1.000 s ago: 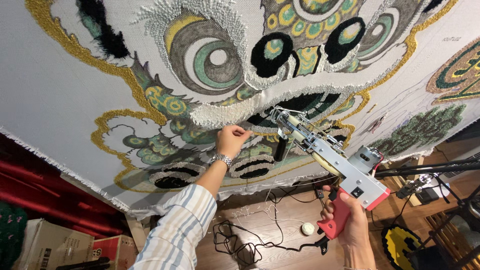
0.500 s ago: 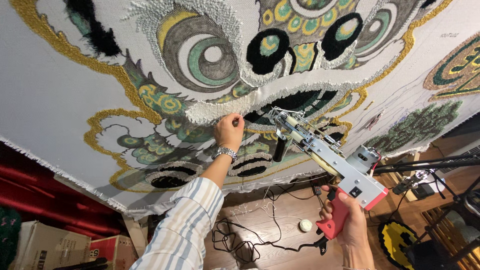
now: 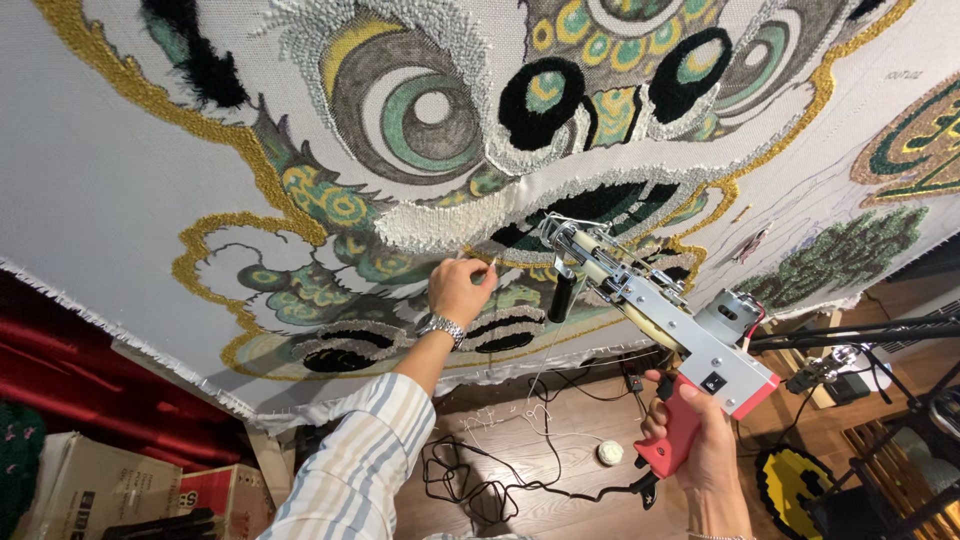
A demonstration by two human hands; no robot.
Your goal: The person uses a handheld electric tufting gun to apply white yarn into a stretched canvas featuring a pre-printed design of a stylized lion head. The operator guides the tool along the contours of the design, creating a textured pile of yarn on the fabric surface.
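The right hand (image 3: 700, 440) grips the tufting gun (image 3: 655, 305), which slants up-left toward the rug (image 3: 150, 150); its tip lies just right of the left hand (image 3: 458, 290), which pinches yarn.

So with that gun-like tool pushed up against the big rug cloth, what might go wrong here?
1. The left hand pinches yellow yarn at the tufted lion-face cloth, close to the tip of the red-handled silver tufting gun; the fingers could get caught.
2. The right hand holds the gun by its grip alone, so the tip might wander and spoil the gold outline.
3. Black cables loop on the wooden floor below: a possible trip or snag.
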